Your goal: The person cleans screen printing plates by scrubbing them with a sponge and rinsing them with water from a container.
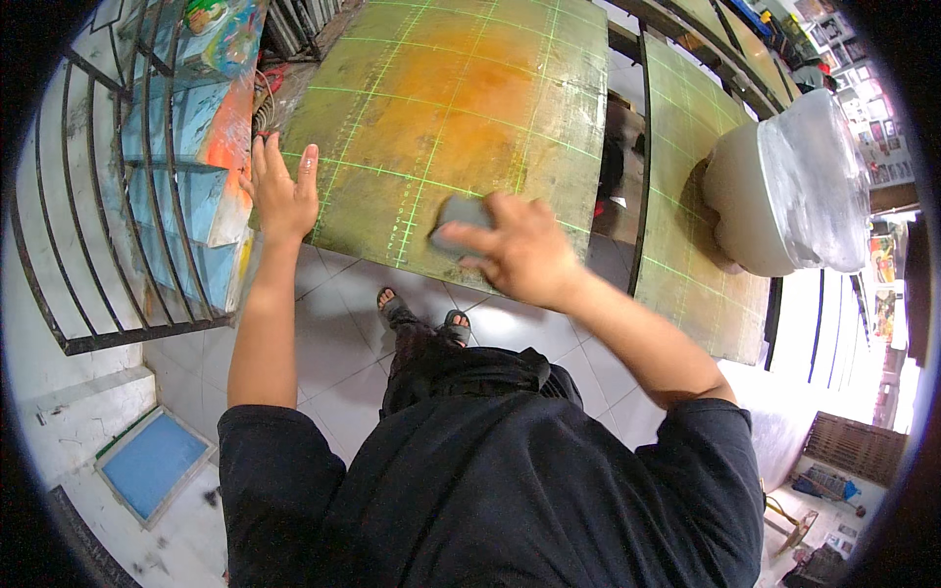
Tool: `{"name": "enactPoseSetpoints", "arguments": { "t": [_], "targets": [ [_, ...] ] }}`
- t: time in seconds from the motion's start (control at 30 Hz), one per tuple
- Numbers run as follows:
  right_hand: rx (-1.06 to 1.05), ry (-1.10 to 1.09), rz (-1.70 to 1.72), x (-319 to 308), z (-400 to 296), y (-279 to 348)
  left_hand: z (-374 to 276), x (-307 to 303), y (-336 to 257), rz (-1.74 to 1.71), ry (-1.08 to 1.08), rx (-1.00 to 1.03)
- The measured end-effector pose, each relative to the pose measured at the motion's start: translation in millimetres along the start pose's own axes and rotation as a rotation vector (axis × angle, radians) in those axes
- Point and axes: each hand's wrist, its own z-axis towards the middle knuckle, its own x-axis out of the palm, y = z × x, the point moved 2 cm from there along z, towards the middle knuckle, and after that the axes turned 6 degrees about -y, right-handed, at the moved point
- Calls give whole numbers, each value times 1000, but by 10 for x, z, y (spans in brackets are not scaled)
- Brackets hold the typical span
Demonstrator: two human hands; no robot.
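Observation:
In front of me lies a large greenish-yellow board [353,125] with bright green grid lines, printed numbers and an orange stain over its middle. My right hand [526,250] grips a grey pad [464,212], perhaps a sponge; motion blurs both. The pad is at the board's near part, by the row of numbers. My left hand [283,192] is at the board's left edge with fingers spread and nothing in it. Whether its palm touches the board cannot be made out.
Right of a dark gap, a second gridded board [680,84] carries a whitish plastic tub [746,198] with clear plastic at its top. Black metal bars [151,198] and paint-stained blue surfaces [187,121] stand at left. A blue framed panel [154,467] is lower left.

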Motion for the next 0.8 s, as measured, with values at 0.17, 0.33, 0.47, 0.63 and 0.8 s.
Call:
{"name": "enactPoseSetpoints", "arguments": {
  "t": [0.17, 0.33, 0.47, 0.63, 0.8],
  "targets": [
    [454, -171, -399, -129, 220, -1179, 33, 20, -76, 32, 2, 22],
    [557, -137, -279, 83, 957, -1073, 36, 70, -94, 72, 19, 58],
    [131, -83, -173, 334, 652, 20, -10, 42, -17, 83, 36, 12],
    [206, -19, -66, -48, -176, -81, -3, 2, 10, 81, 73, -8],
    [496, -59, -329, -69, 286, -884, -15, 32, -2, 75, 41, 13]
  ]
}}
